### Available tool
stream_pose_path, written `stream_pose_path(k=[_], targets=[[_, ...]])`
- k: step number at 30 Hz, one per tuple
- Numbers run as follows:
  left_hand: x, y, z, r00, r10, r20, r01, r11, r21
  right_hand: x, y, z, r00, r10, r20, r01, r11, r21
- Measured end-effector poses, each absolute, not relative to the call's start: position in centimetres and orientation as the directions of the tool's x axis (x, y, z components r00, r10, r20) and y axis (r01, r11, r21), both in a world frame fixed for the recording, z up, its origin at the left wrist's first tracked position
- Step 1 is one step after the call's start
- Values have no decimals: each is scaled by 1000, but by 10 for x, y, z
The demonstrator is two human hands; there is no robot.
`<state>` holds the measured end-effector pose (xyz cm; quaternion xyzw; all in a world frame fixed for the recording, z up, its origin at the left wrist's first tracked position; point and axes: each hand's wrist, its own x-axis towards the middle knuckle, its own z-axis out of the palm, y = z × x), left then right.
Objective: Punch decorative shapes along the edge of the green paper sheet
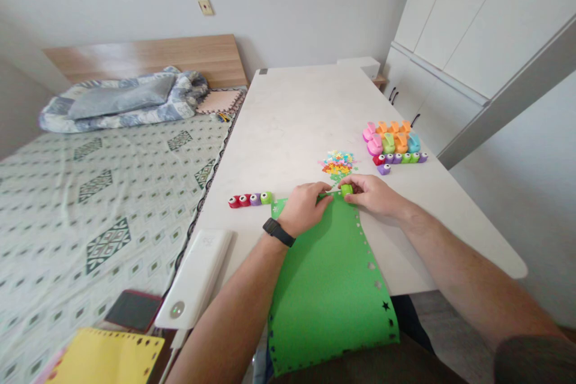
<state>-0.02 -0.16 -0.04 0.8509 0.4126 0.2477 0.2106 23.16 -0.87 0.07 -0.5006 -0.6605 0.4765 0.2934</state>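
Note:
A green sheet (pixel 324 276) with shapes punched along its edges hangs over the table's near edge toward my lap. My left hand (pixel 308 207) pinches its far edge near the middle; a watch is on that wrist. Just to the right, my right hand (pixel 371 195) grips a small green craft punch (pixel 346 190) at the sheet's far edge, near the corner. Whether the sheet is in the punch's slot, I cannot tell. Beyond both hands lies a pile of colourful paper cut-outs (pixel 337 163). Several small red, purple and green punches (pixel 249 199) stand in a row left of the sheet.
Larger pink, orange, green and blue punches (pixel 391 139) stand at the right, with a row of small ones (pixel 405 158) before them. A white power bank (pixel 195 279) with a cable, a phone (pixel 134 310) and a yellow punched sheet (pixel 105 357) lie left. A bed (pixel 58 192) adjoins the table.

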Motion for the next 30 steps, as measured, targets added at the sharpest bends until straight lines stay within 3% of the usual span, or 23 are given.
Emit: stream_pose_path(k=[14, 21, 30], targets=[[19, 2, 10, 594, 776, 213, 578, -596, 558, 228, -10, 6, -324, 946, -32, 477, 134, -869], [15, 7, 10, 611, 773, 170, 549, -568, 614, 231, -9, 5, -313, 949, -40, 477, 121, -870], [10, 9, 6, 603, 779, 172, 583, -578, 571, 231, -10, 4, -331, 942, -63, 457, 101, -884]])
